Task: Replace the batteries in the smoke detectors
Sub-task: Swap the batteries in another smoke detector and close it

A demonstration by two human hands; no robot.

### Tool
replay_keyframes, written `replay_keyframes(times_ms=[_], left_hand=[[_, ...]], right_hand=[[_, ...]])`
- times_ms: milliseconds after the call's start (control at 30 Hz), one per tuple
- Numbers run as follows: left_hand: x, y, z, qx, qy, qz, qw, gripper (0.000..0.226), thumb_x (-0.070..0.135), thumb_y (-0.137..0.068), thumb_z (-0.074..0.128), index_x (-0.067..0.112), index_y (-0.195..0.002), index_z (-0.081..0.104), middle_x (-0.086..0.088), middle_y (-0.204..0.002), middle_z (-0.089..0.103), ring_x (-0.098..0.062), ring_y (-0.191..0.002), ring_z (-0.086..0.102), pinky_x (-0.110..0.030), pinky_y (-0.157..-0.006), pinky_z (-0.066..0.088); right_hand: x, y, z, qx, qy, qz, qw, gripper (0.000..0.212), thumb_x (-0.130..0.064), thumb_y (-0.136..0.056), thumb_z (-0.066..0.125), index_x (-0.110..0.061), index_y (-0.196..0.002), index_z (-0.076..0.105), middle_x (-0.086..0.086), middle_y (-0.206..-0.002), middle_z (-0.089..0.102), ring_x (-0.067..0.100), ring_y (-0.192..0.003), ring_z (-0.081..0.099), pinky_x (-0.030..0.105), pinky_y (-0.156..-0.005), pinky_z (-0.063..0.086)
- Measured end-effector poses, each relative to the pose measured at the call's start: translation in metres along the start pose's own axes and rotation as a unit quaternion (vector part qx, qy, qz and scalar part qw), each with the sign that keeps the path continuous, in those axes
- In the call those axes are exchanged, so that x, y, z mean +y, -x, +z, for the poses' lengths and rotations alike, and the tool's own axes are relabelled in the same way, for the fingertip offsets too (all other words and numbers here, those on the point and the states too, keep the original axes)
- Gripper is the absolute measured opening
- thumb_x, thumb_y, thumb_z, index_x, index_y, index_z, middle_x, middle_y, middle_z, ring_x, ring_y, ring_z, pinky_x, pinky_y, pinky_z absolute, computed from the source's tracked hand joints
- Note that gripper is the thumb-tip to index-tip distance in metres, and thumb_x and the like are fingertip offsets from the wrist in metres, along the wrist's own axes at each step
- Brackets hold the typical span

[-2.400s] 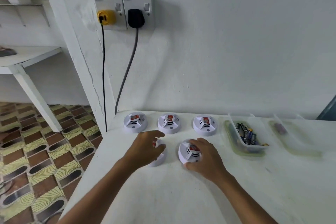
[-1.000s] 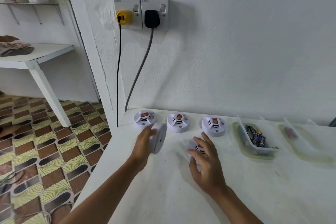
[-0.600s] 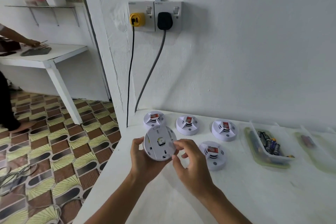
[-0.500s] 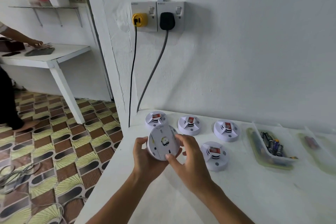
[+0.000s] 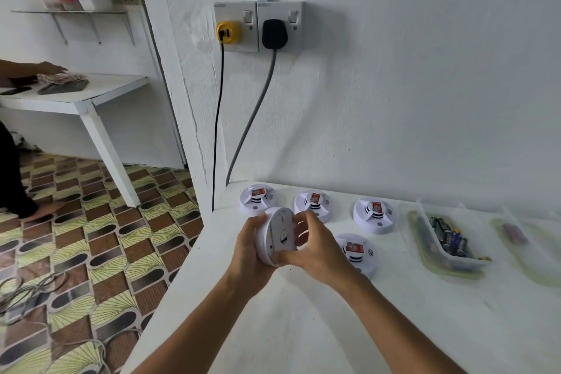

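A white round smoke detector [image 5: 277, 234] is held on edge above the white table [image 5: 303, 328], its flat back facing right. My left hand [image 5: 250, 249] grips it from the left. My right hand [image 5: 312, 247] grips the back plate from the right, fingers curled over its rim. Three more detectors stand in a row by the wall: the left detector [image 5: 256, 199], the middle detector [image 5: 312, 205] and the right detector [image 5: 375, 215]. Another detector [image 5: 356, 253] lies just right of my right hand. A clear tray of batteries [image 5: 449, 240] sits further right.
A second clear tray [image 5: 516, 235] with a small dark item lies at the far right. Two plugged cables [image 5: 239, 146] hang from wall sockets to the table's back left corner. The table's left edge drops to a patterned floor. Another person stands at a far-left table.
My left hand lifted one detector off the table and turned its back toward me. My right hand left the other detector and took hold of the lifted one, which has since turned on edge.
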State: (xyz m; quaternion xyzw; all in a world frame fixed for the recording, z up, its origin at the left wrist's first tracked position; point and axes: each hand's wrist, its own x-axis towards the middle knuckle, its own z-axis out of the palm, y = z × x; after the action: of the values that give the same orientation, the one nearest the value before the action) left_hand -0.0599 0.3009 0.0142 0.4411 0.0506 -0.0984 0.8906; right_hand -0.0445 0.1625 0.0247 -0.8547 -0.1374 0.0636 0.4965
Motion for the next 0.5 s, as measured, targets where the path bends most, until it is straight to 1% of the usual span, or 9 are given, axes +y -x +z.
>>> replay_keyframes(times_ms=[100, 167, 233, 300, 367, 500], left_hand=[[-0.002, 0.002, 0.006, 0.027, -0.075, 0.016, 0.997, 0.042, 0.039, -0.082, 0.044, 0.017, -0.087, 0.079, -0.013, -0.092, 0.072, -0.024, -0.084, 0.069, -0.038, -0.073, 0.052], [-0.003, 0.002, 0.007, 0.050, -0.102, 0.014, 0.993, 0.037, 0.036, -0.087, 0.046, 0.016, -0.090, 0.077, -0.015, -0.092, 0.070, -0.028, -0.089, 0.065, -0.042, -0.077, 0.047], [-0.006, 0.000, 0.007, 0.069, -0.110, 0.009, 0.992, 0.038, 0.035, -0.092, 0.043, 0.014, -0.094, 0.075, -0.016, -0.092, 0.070, -0.030, -0.090, 0.063, -0.042, -0.076, 0.047], [-0.005, 0.001, 0.010, 0.082, -0.101, 0.001, 0.991, 0.039, 0.035, -0.093, 0.042, 0.016, -0.085, 0.076, -0.013, -0.084, 0.072, -0.027, -0.082, 0.065, -0.039, -0.072, 0.048], [-0.005, 0.001, 0.011, 0.086, -0.074, -0.026, 0.993, 0.042, 0.037, -0.092, 0.043, 0.017, -0.075, 0.076, -0.011, -0.077, 0.071, -0.024, -0.075, 0.064, -0.036, -0.070, 0.047], [-0.005, -0.001, 0.012, 0.107, -0.028, -0.082, 0.991, 0.040, 0.041, -0.087, 0.047, 0.010, -0.088, 0.072, -0.014, -0.088, 0.069, -0.027, -0.080, 0.064, -0.037, -0.075, 0.049]], right_hand=[[0.004, -0.001, -0.003, -0.019, 0.026, 0.006, 0.999, 0.067, -0.026, -0.060, 0.090, -0.021, -0.109, 0.044, -0.004, -0.106, 0.054, 0.007, -0.088, 0.053, 0.009, -0.059, 0.041], [0.007, 0.000, -0.004, -0.021, 0.039, 0.002, 0.999, 0.067, -0.029, -0.058, 0.090, -0.021, -0.105, 0.043, -0.004, -0.105, 0.053, 0.007, -0.088, 0.052, 0.011, -0.062, 0.041], [0.009, 0.001, -0.004, -0.023, 0.034, -0.003, 0.999, 0.066, -0.028, -0.058, 0.090, -0.022, -0.103, 0.043, -0.004, -0.104, 0.053, 0.006, -0.087, 0.052, 0.012, -0.063, 0.041], [0.009, 0.002, -0.004, -0.031, 0.007, 0.014, 0.999, 0.064, -0.023, -0.059, 0.089, -0.019, -0.105, 0.044, -0.005, -0.101, 0.055, 0.007, -0.085, 0.054, 0.010, -0.060, 0.042], [0.008, 0.002, -0.004, -0.042, -0.033, 0.045, 0.998, 0.063, -0.018, -0.061, 0.087, -0.016, -0.108, 0.045, -0.005, -0.099, 0.056, 0.007, -0.081, 0.056, 0.010, -0.058, 0.043], [0.008, 0.003, -0.002, -0.058, -0.071, 0.078, 0.993, 0.061, -0.016, -0.064, 0.081, -0.018, -0.112, 0.044, 0.000, -0.103, 0.058, 0.010, -0.083, 0.058, 0.015, -0.061, 0.045]])
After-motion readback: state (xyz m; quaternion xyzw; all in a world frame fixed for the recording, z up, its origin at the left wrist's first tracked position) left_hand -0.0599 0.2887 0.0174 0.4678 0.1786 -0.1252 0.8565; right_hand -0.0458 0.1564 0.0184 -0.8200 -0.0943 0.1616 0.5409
